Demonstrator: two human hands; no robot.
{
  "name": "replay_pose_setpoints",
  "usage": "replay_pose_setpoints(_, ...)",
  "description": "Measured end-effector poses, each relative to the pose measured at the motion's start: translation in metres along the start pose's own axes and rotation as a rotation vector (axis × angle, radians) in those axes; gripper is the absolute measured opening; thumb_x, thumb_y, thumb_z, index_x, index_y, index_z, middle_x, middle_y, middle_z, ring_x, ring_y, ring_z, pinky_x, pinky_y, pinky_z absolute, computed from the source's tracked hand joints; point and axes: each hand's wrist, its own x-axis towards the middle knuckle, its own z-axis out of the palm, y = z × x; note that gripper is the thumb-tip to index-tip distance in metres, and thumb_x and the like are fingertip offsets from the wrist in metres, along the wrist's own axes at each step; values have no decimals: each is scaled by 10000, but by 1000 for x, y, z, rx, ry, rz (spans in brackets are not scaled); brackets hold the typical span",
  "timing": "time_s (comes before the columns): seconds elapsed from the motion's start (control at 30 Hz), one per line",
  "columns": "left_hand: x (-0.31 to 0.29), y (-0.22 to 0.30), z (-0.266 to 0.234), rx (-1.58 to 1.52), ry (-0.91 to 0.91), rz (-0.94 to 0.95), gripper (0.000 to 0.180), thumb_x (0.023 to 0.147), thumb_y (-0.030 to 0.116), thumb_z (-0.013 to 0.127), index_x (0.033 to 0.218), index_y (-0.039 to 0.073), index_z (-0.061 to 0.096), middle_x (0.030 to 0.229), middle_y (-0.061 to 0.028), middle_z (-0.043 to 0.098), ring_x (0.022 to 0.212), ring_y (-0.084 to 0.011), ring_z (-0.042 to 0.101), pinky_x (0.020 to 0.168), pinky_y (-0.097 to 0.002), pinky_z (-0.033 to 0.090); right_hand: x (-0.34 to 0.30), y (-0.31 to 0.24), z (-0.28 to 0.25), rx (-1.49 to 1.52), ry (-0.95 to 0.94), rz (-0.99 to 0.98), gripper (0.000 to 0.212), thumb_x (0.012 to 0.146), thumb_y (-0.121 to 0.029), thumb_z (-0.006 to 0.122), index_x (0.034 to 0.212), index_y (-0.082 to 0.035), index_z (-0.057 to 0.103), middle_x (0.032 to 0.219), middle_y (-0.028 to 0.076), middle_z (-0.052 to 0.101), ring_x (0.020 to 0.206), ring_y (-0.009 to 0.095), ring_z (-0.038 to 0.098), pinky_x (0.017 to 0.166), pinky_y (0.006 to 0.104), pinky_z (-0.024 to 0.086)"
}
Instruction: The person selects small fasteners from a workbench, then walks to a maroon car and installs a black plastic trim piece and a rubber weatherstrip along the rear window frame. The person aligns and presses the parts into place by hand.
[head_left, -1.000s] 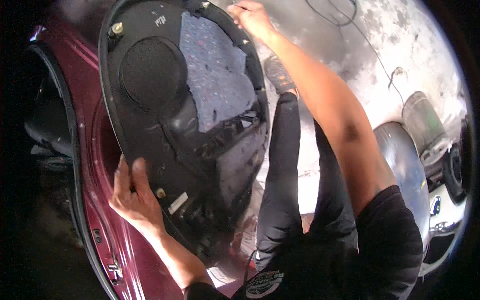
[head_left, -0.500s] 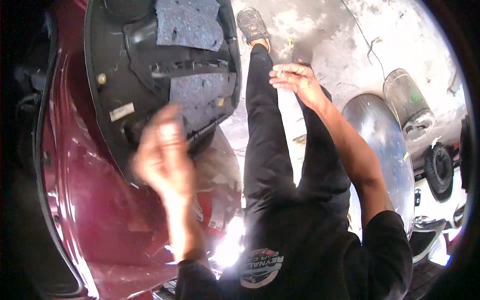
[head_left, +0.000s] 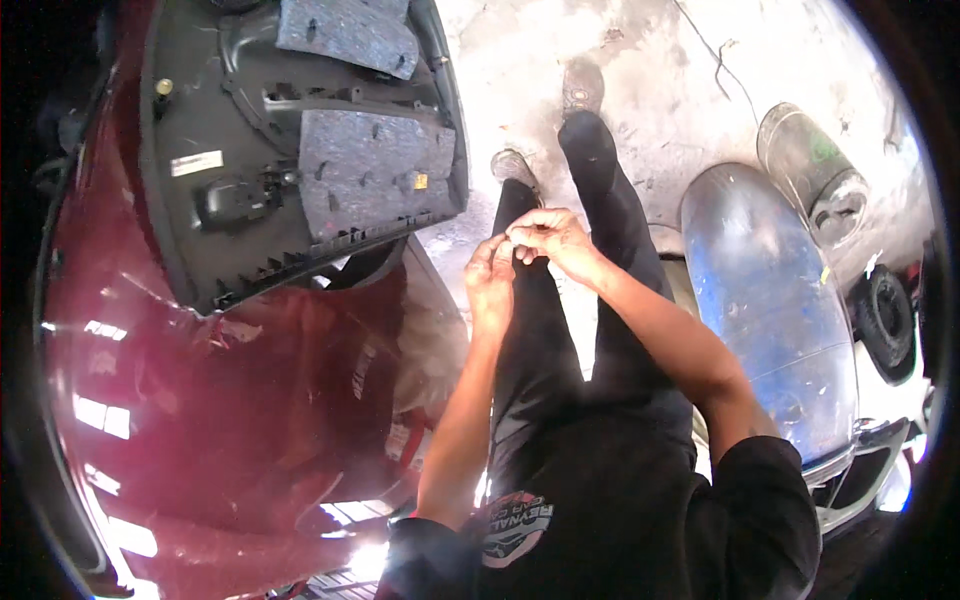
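While my left hand [head_left: 490,275] and right hand [head_left: 545,235] meet, fingers pinched together on something too small to tell, the black door panel [head_left: 290,150] leans on the maroon car door [head_left: 230,400], well apart.

My left hand [head_left: 490,275] and right hand [head_left: 550,238] meet fingertip to fingertip before my legs; whatever sits pinched between them is too small to tell.

Black door trim panel [head_left: 250,190] on maroon car body [head_left: 220,420]; blue drum [head_left: 770,300], tyre [head_left: 885,320] on concrete
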Motion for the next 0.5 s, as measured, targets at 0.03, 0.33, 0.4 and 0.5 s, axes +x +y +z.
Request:
replay_pose_setpoints(0.03, 4, -9, 0, -56, -21, 39, 239, 968, 185, 631, 1094, -18, 647, 742, 24, 565, 645, -41, 436, 564, -205, 372, 5, 14, -1, -39, 34, -33, 160, 919, -130, 671, 942, 27, 687, 818, 78, 679, 702, 132, 632, 627, 269, 535)
replay_pose_setpoints(0.33, 39, -108, -24, -149, 19, -111, 198, 969, 210, 630, 812, 90, 629, 609, 65, 464, 500, -27, 353, 436, -223, 264, 41, 119, -17, -89, 66, -134, 177, 885, -50, 658, 1020, 62, 682, 829, 92, 677, 694, 138, 622, 640, 284, 531)
replay_pose_setpoints(0.4, 56, -122, -27, -173, 9, -112, 211, 972, 217, 626, 790, 110, 616, 574, 84, 407, 468, -23, 317, 407, -233, 229, 62, 126, -27, -301, 7, -245, 179, 886, -43, 651, 1030, 59, 681, 822, 86, 670, 692, 138, 616, 640, 282, 525)
replay_pose_setpoints(0.5, 95, -162, -37, -146, 62, -64, 212, 979, 230, 616, 811, 101, 618, 559, 94, 387, 452, -20, 312, 394, -229, 224, 99, 141, -27, -260, 7, -163, 166, 894, -47, 642, 1014, 62, 677, 822, 83, 669, 680, 132, 614, 628, 281, 522)
